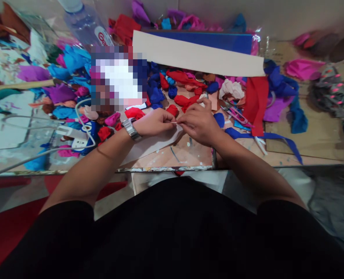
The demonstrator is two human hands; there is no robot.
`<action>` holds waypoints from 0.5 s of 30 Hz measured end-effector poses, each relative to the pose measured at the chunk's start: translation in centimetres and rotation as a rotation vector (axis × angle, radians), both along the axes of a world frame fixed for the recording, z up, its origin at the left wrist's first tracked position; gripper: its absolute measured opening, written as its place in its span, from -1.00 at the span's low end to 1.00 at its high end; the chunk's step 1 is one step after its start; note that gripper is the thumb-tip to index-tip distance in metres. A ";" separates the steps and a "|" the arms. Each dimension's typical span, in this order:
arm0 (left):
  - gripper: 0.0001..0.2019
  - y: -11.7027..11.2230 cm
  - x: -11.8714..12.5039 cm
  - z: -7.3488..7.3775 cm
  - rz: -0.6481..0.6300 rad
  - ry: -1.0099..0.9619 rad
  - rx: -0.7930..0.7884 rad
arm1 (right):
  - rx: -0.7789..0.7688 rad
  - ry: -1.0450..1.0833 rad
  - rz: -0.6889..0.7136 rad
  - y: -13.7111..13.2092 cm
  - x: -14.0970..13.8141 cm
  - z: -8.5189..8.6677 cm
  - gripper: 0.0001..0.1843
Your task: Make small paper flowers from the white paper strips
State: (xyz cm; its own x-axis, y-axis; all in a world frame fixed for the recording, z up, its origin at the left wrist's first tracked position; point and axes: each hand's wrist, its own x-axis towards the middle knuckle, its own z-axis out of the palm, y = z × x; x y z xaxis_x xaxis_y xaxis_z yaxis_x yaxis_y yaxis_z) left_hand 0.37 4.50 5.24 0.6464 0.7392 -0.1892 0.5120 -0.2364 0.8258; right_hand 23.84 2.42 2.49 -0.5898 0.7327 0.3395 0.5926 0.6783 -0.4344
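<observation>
A thin, pale, thread-like piece [174, 123] runs between the left hand [156, 123] and the right hand [199, 122] — both curled, pinching it — above a paint-specked table [190, 157]. Beyond lie crumpled red scraps [186, 102]; farther back, a long, flat cream strip [197, 54].

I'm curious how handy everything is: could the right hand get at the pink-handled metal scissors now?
Probably yes: the pink-handled metal scissors lie close beside the right hand, largely uncovered. That hand pinches a thin whitish strand, though, so it may have to let go first.
</observation>
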 end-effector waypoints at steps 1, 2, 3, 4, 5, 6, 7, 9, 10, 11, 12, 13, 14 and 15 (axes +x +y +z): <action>-0.76 0.0 0.0 0.1 0.014 -0.010 -0.035 | 0.003 0.004 -0.001 0.0 0.0 0.1 -0.74; -0.77 0.0 0.0 0.1 0.029 -0.019 -0.071 | 0.005 0.009 0.000 0.0 0.0 0.1 -0.74; -0.77 0.0 0.0 0.2 0.045 -0.031 -0.104 | 0.009 0.015 0.002 0.0 0.0 0.2 -0.74; -0.78 0.0 0.0 0.3 0.058 -0.043 -0.133 | 0.013 0.021 0.007 -0.1 0.0 0.2 -0.74; -0.78 0.0 0.0 0.3 0.068 -0.058 -0.156 | 0.018 0.025 0.013 -0.1 0.1 0.3 -0.74; -0.78 0.0 0.0 0.3 0.073 -0.071 -0.171 | 0.023 0.026 0.018 -0.1 0.1 0.3 -0.74; -0.78 0.0 0.0 0.3 0.076 -0.081 -0.179 | 0.028 0.027 0.023 -0.1 0.2 0.2 -0.75; -0.78 0.0 0.0 0.3 0.078 -0.095 -0.192 | 0.038 0.027 0.031 -0.1 0.3 0.1 -0.76; -0.78 0.1 0.0 0.3 0.077 -0.102 -0.201 | 0.045 0.030 0.033 -0.1 0.3 0.1 -0.76; -0.78 0.1 0.0 0.2 0.077 -0.112 -0.211 | 0.053 0.036 0.034 -0.1 0.3 0.0 -0.77; -0.77 0.1 0.0 0.2 0.077 -0.124 -0.219 | 0.063 0.044 0.036 0.0 0.3 -0.1 -0.77; -0.75 0.1 0.0 0.2 0.081 -0.138 -0.220 | 0.073 0.054 0.038 0.0 0.3 -0.2 -0.78; -0.73 0.1 0.0 0.1 0.088 -0.149 -0.214 | 0.084 0.063 0.039 0.1 0.2 -0.2 -0.78; -0.69 0.1 0.1 0.1 0.098 -0.155 -0.203 | 0.095 0.073 0.038 0.1 0.2 -0.3 -0.79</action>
